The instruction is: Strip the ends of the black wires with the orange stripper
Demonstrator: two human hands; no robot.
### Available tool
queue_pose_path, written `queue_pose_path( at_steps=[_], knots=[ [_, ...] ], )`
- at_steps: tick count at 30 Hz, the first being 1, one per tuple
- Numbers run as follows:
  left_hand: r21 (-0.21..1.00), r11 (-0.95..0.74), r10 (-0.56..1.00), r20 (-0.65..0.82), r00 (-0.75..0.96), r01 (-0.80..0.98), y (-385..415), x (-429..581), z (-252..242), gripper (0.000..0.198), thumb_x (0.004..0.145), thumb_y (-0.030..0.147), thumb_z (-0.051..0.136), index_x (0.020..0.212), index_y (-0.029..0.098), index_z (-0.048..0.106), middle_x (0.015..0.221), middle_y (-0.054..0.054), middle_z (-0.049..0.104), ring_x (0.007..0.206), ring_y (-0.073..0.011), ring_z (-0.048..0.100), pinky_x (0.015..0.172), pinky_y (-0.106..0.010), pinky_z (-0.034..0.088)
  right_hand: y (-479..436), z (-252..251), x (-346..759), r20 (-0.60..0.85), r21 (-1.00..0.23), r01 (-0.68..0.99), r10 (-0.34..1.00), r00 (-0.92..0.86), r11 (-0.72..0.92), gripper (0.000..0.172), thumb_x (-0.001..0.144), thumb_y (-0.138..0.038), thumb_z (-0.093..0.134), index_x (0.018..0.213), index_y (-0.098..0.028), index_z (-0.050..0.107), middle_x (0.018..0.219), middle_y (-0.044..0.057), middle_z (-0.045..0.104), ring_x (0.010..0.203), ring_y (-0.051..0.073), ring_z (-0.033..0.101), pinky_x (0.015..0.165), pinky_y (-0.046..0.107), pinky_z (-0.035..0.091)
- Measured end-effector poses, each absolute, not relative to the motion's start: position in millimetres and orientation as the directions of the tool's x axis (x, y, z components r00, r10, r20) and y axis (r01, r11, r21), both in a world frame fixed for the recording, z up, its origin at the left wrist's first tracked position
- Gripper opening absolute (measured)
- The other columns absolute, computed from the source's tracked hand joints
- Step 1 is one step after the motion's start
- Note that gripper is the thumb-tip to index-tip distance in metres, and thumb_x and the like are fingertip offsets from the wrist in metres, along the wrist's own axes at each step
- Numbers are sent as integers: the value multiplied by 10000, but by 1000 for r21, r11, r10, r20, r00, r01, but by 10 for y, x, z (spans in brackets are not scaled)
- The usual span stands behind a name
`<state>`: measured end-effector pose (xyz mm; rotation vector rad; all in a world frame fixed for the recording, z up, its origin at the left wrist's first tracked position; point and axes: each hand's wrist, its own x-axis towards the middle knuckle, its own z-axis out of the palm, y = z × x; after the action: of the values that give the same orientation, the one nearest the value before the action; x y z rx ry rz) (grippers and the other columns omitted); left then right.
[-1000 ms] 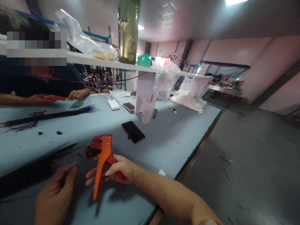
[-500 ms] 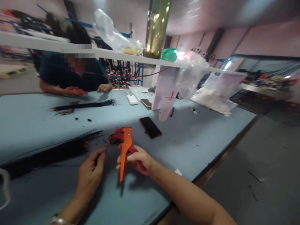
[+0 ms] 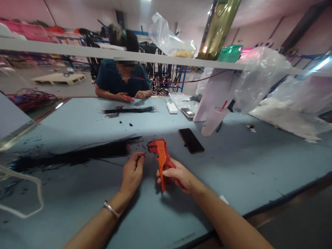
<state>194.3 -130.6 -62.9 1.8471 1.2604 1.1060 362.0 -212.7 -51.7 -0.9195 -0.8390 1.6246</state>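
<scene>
My right hand is closed round the handles of an orange wire stripper, whose red jaws point away from me over a small heap of black scraps. My left hand sits just left of the jaws, fingertips pinched on a thin black wire that runs left toward a long bundle of black wires lying on the blue table.
A dark phone lies right of the stripper. Across the table a person in a dark shirt works on another wire bundle. A white shelf with plastic bags spans above; a clear bag edge lies at left.
The view has swung left, bringing the other person and the wire bundle toward the middle. My left hand has come up to the stripper's jaws with its fingertips pinched.
</scene>
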Motion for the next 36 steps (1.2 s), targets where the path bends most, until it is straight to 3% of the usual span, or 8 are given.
queue_pose_path(
  at_steps=[5, 16, 22, 25, 27, 30, 33, 36],
  knots=[
    [872, -316, 947, 264, 184, 375, -1302, 1933, -620, 207, 831, 374, 479, 774, 205, 583, 598, 39, 517, 573, -140, 501, 560, -225, 399, -2111, -533, 3618, -214, -817, -502, 958, -190, -282, 405, 676, -222, 642, 1049, -162, 497, 799, 43, 657, 641, 189, 659, 572, 300, 514],
    [825, -493, 854, 396, 339, 278, -1329, 1957, -680, 221, 828, 332, 549, 865, 181, 706, 791, -19, 733, 715, -150, 659, 675, -221, 513, -2082, -572, 3610, -227, -817, -521, 968, -103, -247, 396, 645, -217, 636, 1020, -176, 514, 796, 37, 650, 654, 196, 658, 552, 297, 514],
    [726, -636, 755, 515, 406, 262, -1415, 1958, -686, 190, 860, 262, 532, 885, 173, 698, 798, -22, 734, 688, -115, 661, 668, -180, 509, -2123, -402, 3674, -179, -953, -249, 984, 4, -172, 294, 663, -219, 593, 948, -182, 529, 835, 33, 625, 668, 185, 635, 551, 285, 490],
    [714, -631, 775, 574, 264, 304, -1423, 1943, -661, 186, 869, 267, 536, 895, 167, 690, 793, -20, 724, 695, -114, 658, 675, -180, 508, -2147, -323, 3761, -67, -992, 104, 997, 35, -70, 205, 704, -192, 551, 908, -188, 560, 815, 15, 623, 699, 172, 612, 648, 300, 482],
    [714, -617, 782, 604, 154, 330, -1415, 1931, -652, 181, 872, 270, 541, 900, 166, 686, 807, -22, 719, 713, -117, 657, 695, -189, 509, -2158, -301, 3808, 42, -908, 418, 997, 61, 13, 282, 718, -161, 548, 996, -198, 586, 833, 13, 640, 743, 180, 602, 711, 312, 462],
    [717, -600, 774, 633, 29, 354, -1399, 1917, -647, 167, 868, 261, 550, 902, 162, 681, 817, -22, 711, 735, -120, 654, 720, -202, 507, -2162, -322, 3827, 173, -651, 753, 985, 20, 99, 482, 734, -182, 613, 1211, -211, 545, 980, 59, 660, 843, 221, 604, 762, 334, 439],
    [708, -606, 758, 653, -8, 363, -1402, 1907, -638, 153, 873, 243, 547, 900, 161, 673, 807, -17, 689, 742, -119, 639, 734, -212, 499, -2157, -378, 3790, 184, -383, 907, 977, -110, 174, 538, 740, -321, 710, 1241, -209, 548, 1010, 97, 658, 870, 254, 602, 771, 355, 422],
    [667, -652, 727, 684, 50, 360, -1423, 1897, -633, 141, 879, 228, 541, 903, 165, 665, 788, -10, 662, 717, -113, 617, 715, -215, 489, -2149, -430, 3738, 176, -205, 937, 952, -248, 282, 575, 719, -422, 755, 1224, -223, 564, 950, 94, 657, 856, 256, 586, 779, 366, 396]
  ],
)
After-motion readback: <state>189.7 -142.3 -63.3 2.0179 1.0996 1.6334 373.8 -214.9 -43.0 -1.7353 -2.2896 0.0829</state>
